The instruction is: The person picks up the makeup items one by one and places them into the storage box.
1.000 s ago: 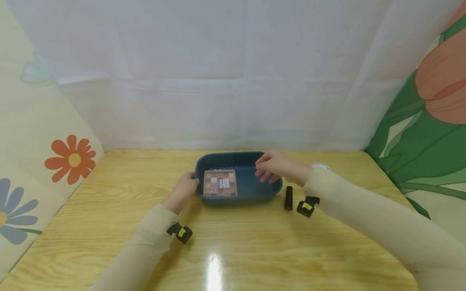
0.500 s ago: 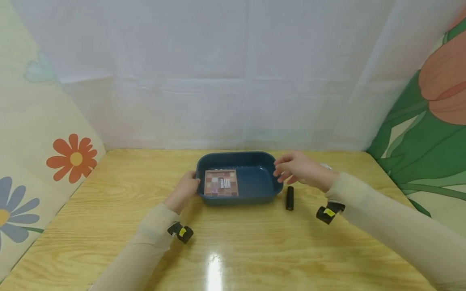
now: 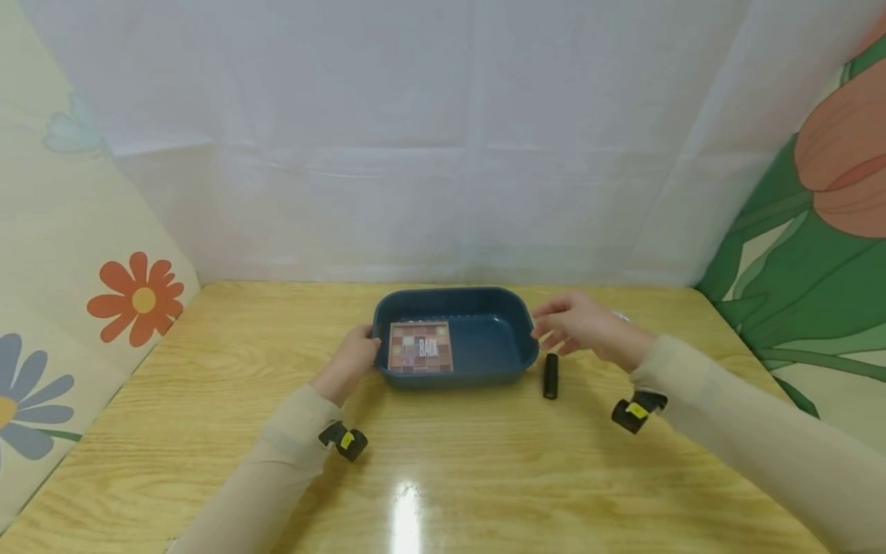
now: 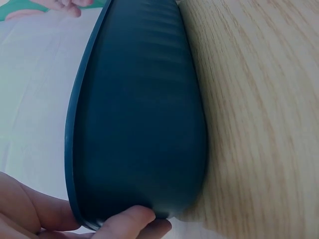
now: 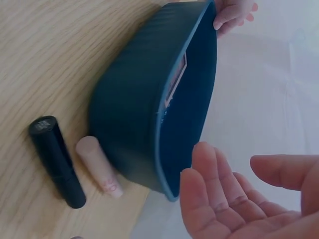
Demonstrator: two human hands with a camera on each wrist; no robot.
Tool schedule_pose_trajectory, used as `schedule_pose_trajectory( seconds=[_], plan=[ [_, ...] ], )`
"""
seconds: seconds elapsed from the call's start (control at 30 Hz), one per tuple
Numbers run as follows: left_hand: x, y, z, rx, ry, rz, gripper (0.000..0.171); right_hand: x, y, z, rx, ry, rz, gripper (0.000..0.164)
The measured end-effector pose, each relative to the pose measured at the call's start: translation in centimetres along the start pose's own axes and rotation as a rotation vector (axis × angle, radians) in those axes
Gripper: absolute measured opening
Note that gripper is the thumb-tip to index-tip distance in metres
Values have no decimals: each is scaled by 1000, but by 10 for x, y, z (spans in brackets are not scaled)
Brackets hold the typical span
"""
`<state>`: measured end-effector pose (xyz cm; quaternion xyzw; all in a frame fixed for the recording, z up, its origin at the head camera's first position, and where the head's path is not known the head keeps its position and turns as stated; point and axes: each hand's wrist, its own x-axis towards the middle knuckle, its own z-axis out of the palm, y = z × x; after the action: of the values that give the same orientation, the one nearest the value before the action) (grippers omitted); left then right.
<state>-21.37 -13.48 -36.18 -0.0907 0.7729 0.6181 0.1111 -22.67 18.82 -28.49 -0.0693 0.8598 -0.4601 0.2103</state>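
Note:
My left hand [image 3: 354, 360] grips the left end of a dark blue plastic basin [image 3: 457, 380], its thumb outside the wall and the other fingers at the rim in the left wrist view. A square palette with "BACK" printed on it [image 3: 420, 348] lies flat inside, on the left. By the basin's right end hovers my right hand [image 3: 577, 327], holding nothing, fingers loosely bent and thumb apart; whether a fingertip touches the rim I cannot tell. On the table below that hand lie a black lipstick-like tube [image 5: 57, 162] and a smaller pale pink tube [image 5: 99, 167].
A small whitish object [image 3: 621, 316] is mostly hidden behind my right hand. The wooden table [image 3: 484, 469] backs onto a white sheet [image 3: 415, 154]. Flowered panels stand at both sides. A black wrist camera [image 3: 631, 413] hangs under my right sleeve.
My right hand has moved right, from over the basin's inside to its right end. The left hand keeps its grip, and the basin and palette stay where they were.

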Motion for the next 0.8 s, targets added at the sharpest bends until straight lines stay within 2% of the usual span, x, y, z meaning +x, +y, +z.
schedule_pose_trajectory(
  seconds=[0.23, 0.43, 0.67, 0.8],
  plan=[
    [-1, 1, 0, 23, -7, -2, 45, -3, 10, -3, -3, 56, -11, 43],
    [0, 0, -1, 13, 1, -1, 44, -5, 15, -4, -56, 97, -30, 42],
    [1, -1, 2, -36, 10, 14, 44, -3, 22, -3, -68, 153, -32, 41],
    [2, -2, 3, -46, 13, 17, 44, -2, 27, -4, -116, 190, -49, 39]
  ],
)
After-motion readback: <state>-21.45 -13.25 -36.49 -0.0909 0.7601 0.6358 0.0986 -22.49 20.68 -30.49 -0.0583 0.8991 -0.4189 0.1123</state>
